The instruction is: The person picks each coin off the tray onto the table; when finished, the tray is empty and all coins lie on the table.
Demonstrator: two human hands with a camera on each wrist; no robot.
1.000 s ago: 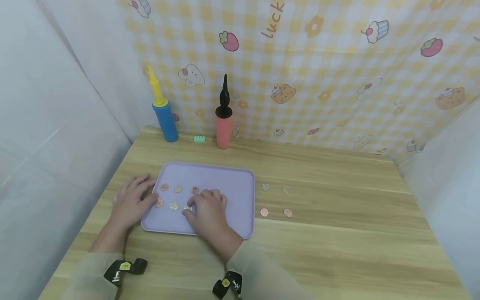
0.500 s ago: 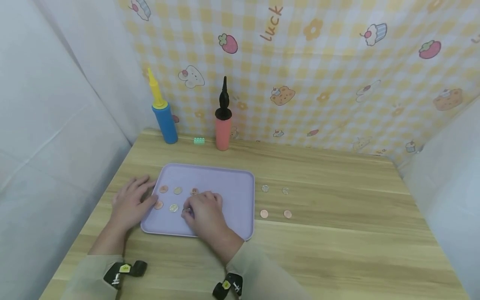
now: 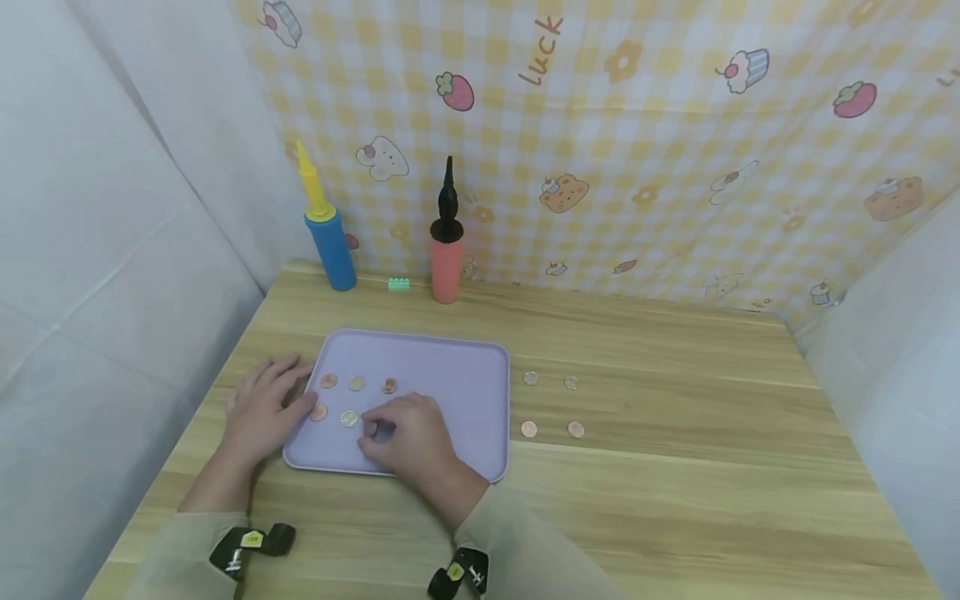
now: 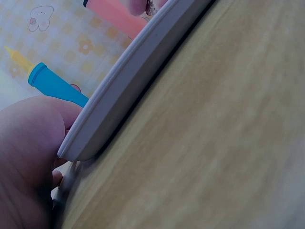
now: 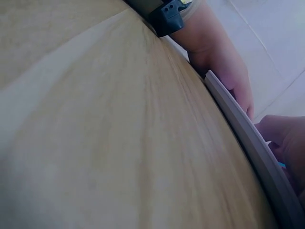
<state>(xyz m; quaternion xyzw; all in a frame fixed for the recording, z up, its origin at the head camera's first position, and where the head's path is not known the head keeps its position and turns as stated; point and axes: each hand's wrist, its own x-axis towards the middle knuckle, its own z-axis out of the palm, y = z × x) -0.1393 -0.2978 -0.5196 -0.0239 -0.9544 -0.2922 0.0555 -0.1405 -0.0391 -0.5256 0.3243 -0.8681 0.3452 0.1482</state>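
A lavender tray (image 3: 457, 375) lies on the wooden table (image 3: 637, 483) and carries several copper and silver coins (image 3: 357, 383) in two rows at its left end. My left hand (image 3: 264, 408) rests flat against the tray's left rim (image 4: 138, 81), fingers straight. My right hand (image 3: 408, 435) is over the tray's front left. Its thumb and curled fingers close on a coin (image 3: 382, 430) that is mostly hidden under them. In the right wrist view the tray rim (image 5: 248, 138) runs between my left hand (image 5: 224, 71) and my right fingertips (image 5: 281, 136).
Two silver coins (image 3: 531, 377) and two copper coins (image 3: 528, 429) lie on the table just right of the tray. A blue and yellow pump (image 3: 330, 242), a small green brick (image 3: 399, 284) and a pink and black pump (image 3: 447, 250) stand along the back wall.
My right hand has drawn back toward the tray's front edge and slightly left, and now covers the coin that showed at its fingertips. The left hand has stayed put.
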